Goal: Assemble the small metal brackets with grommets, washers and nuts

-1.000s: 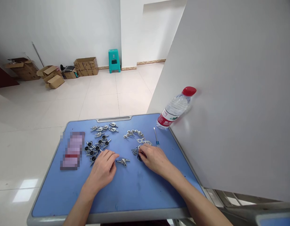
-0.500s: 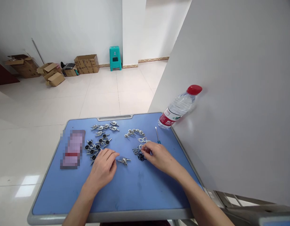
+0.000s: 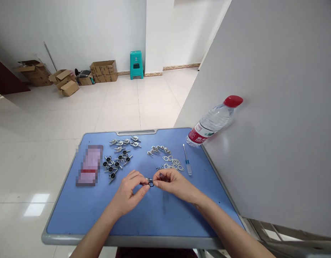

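Observation:
My left hand (image 3: 131, 191) and my right hand (image 3: 174, 183) meet over the middle of the table. Between their fingertips is a small black rubber ring (image 3: 151, 184); the left thumb and forefinger pinch one side and the right fingertips the other. A dark, see-through slim piece (image 3: 163, 176) shows within my right hand's curled fingers; its kind is unclear. Just behind the ring, a metal fitting (image 3: 148, 178) is mostly hidden by the fingers. Beyond the right hand lie flat metal plates (image 3: 176, 162) and tiny balls or screws (image 3: 159, 168), partly covered.
Fittings with black discs (image 3: 117, 164) and plain metal fittings (image 3: 119, 142) lie left on the blue table (image 3: 101, 215). Small metal pieces (image 3: 158, 148) form an arc behind the plates. A screwdriver (image 3: 188, 165) and water bottle (image 3: 210, 123) are at right, a blurred purple object (image 3: 90, 166) at left.
My right hand has come left from the pile of black rings, carrying one to my left hand. My left hand has moved right to meet it. The view has shifted slightly.

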`<state>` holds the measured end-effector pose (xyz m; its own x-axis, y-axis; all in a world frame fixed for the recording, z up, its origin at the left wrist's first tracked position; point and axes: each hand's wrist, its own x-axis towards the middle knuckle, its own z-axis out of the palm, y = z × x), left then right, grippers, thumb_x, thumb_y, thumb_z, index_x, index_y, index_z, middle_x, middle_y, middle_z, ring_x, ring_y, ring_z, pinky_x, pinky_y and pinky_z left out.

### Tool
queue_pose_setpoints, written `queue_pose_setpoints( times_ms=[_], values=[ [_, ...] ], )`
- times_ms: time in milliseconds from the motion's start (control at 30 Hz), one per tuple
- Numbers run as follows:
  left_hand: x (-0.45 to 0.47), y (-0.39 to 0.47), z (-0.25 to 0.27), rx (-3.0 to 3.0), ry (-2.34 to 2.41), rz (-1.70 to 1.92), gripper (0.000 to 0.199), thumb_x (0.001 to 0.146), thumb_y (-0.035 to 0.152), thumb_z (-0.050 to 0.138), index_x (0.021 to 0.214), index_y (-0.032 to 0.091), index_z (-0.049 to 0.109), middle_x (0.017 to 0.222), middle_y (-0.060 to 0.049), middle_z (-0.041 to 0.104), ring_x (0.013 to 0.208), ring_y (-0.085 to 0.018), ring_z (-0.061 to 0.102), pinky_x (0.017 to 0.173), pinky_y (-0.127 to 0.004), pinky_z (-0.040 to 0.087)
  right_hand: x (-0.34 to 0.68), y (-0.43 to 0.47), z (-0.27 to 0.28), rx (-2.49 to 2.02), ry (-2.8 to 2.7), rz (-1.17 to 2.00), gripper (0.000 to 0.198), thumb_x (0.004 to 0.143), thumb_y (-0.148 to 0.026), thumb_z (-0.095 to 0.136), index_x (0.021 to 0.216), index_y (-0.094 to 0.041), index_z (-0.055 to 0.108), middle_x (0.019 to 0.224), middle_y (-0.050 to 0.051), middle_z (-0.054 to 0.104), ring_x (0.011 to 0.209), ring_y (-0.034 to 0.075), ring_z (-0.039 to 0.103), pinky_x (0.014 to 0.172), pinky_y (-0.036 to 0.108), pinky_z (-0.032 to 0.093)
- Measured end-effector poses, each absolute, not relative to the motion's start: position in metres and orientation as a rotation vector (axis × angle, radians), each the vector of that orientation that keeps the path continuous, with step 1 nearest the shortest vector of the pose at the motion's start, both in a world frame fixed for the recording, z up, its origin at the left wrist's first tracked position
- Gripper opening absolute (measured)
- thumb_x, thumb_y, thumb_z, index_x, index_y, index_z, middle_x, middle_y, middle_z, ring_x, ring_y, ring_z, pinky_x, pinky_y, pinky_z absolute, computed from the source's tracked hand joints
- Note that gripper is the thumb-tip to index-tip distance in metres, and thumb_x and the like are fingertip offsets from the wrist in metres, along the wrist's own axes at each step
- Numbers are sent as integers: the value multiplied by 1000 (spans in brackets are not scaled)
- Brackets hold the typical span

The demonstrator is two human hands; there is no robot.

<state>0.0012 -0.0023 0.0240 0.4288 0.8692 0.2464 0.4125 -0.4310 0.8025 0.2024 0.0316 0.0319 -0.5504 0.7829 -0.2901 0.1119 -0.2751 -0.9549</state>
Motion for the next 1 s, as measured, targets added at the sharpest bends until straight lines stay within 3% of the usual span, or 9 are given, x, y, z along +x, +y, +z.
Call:
queue_pose_setpoints(
  times_ms=[133,400,667,1000],
  values=[
    [2,-2,23,1952,1130,868,26,96,30,46,75,18,56,71,-2,55,70,-16,49,66,-28,40,197,30,26,-1111,-1556,1861,26,73,-40,69,72,-15,61,60,-5,48,56,8,38,54,22,31],
    [2,-2,22,2055,1172,862,26,96,28,46,74,19,57,68,-2,56,68,-16,49,65,-30,40,195,25,30,-1199,-1873,1493,13,81,-27,59,76,-16,63,64,-3,53,59,10,43,56,23,34],
    [-3,1,16,2114,1345,895,20,91,14,48,100,21,65,97,-6,64,92,-20,57,83,-35,47,206,29,37,-1270,-2120,1345,11,82,-13,58,77,-18,66,75,-2,62,66,11,53,63,22,39],
    [2,2,8,2233,1301,730,28,88,6,45,103,20,64,94,-6,64,89,-21,57,78,-36,49,196,29,30,-1325,-2259,1097,15,84,-11,54,78,-18,66,76,1,64,70,14,57,65,25,41]
  ],
)
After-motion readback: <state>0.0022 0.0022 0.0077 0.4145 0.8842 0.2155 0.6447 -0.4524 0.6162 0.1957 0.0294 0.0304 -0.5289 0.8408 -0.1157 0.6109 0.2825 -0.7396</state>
